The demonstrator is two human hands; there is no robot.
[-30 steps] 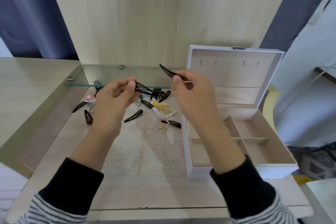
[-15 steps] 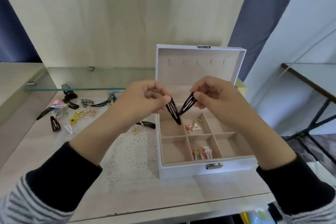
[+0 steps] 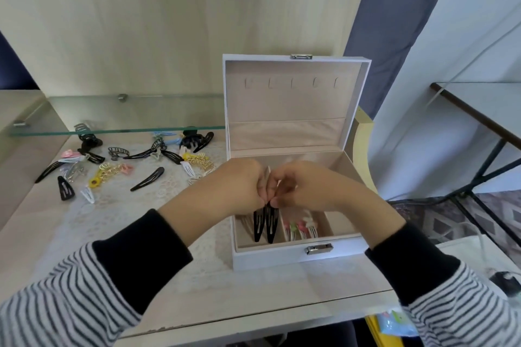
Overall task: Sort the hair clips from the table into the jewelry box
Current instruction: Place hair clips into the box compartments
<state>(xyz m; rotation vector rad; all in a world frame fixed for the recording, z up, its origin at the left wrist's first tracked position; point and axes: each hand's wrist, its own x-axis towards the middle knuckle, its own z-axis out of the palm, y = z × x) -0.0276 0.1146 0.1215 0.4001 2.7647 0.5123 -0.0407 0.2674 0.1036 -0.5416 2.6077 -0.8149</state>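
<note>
The white jewelry box stands open on the table, lid upright. Over its front left compartment my left hand pinches a black snap clip and my right hand pinches a second black snap clip. Both clips hang point down, side by side, their tips inside that compartment. The two hands touch each other. Small coloured clips lie in the front middle compartment. Several loose hair clips are scattered on the table to the left.
A glass shelf runs above the clip pile at the back left. A black claw clip sits under it. A wooden panel backs the table. The table's front edge is close below my arms. A dark-framed table stands to the right.
Both hands have come together and dropped lower over the box. The two black clips, held apart and slanted before, now hang parallel with their tips in the front left compartment.
</note>
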